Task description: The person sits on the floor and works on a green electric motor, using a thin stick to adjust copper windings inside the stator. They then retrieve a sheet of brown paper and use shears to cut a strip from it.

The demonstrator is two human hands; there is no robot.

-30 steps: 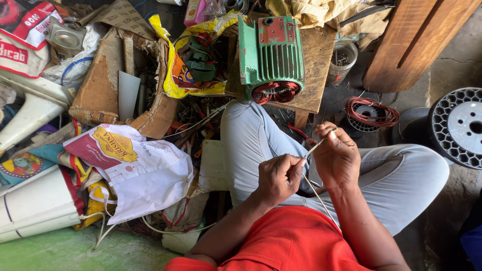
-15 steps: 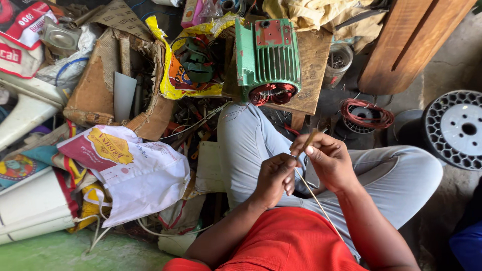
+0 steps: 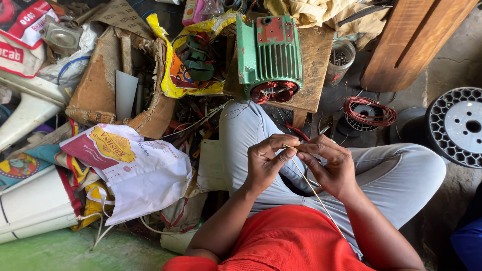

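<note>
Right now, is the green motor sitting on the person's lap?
No, the green motor stands on a wooden board beyond the knees, while the left hand and right hand pinch a thin strip over the lap.

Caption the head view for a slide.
Seated person's left hand and right hand pinch a thin pale strip before a green motor housing with red windings.

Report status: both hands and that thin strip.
Left hand and right hand both pinch the thin strip over the lap. Green motor ahead on stool, untouched. Nothing between hands.
</note>
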